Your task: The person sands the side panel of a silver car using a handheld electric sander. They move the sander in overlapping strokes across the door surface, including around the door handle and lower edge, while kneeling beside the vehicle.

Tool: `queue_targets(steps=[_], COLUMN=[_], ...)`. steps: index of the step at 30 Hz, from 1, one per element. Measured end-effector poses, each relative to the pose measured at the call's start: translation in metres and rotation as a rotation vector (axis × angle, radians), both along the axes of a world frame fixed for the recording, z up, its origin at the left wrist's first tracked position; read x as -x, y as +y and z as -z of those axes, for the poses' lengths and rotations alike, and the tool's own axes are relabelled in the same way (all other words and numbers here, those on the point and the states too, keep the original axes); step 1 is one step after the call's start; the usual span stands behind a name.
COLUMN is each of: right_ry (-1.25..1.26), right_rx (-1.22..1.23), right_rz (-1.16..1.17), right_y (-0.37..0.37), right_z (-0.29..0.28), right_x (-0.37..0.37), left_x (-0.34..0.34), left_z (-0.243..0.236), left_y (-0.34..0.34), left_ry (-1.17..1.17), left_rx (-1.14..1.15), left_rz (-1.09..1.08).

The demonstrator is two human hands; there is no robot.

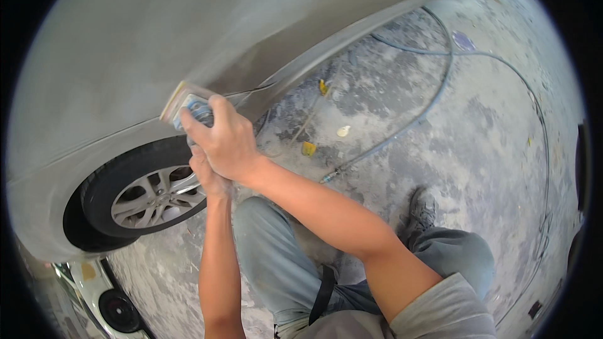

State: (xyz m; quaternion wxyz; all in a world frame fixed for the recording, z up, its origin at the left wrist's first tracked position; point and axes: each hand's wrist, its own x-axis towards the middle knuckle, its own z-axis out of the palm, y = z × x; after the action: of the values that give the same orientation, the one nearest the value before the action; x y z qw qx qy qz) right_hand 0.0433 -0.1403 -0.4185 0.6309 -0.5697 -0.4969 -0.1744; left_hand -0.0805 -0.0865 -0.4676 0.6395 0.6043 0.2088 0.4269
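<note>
My right hand (229, 141) grips the top of a power sander (195, 110) with a yellowish pad edge, held against the grey car body (107, 63) just above the wheel (149, 198). My left hand (210, 176) is closed around the lower end of the sander, below and partly behind my right hand. A pale, dusty patch runs up the panel above the sander. The pad is slightly blurred, and part of my left hand's fingers is hidden.
Hoses (440, 94) loop over the dusty floor (383, 182), with yellow scraps (308, 149) and a small pale piece (343, 131) nearby. My knees and a shoe (423, 207) are below. Another vehicle (88, 282) stands at lower left. Dark objects sit at the far right edge.
</note>
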Motion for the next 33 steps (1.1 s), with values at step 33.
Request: queue_targets(steps=[33], right_ry=[0.334], right_rx=[0.102], right_rz=[0.238], right_y=[-0.012], right_z=[-0.011], right_x=[-0.046], left_x=[-0.069], left_z=[-0.025], left_y=[0.012], left_ry=[0.289], left_rx=[-0.037], left_rz=[0.072])
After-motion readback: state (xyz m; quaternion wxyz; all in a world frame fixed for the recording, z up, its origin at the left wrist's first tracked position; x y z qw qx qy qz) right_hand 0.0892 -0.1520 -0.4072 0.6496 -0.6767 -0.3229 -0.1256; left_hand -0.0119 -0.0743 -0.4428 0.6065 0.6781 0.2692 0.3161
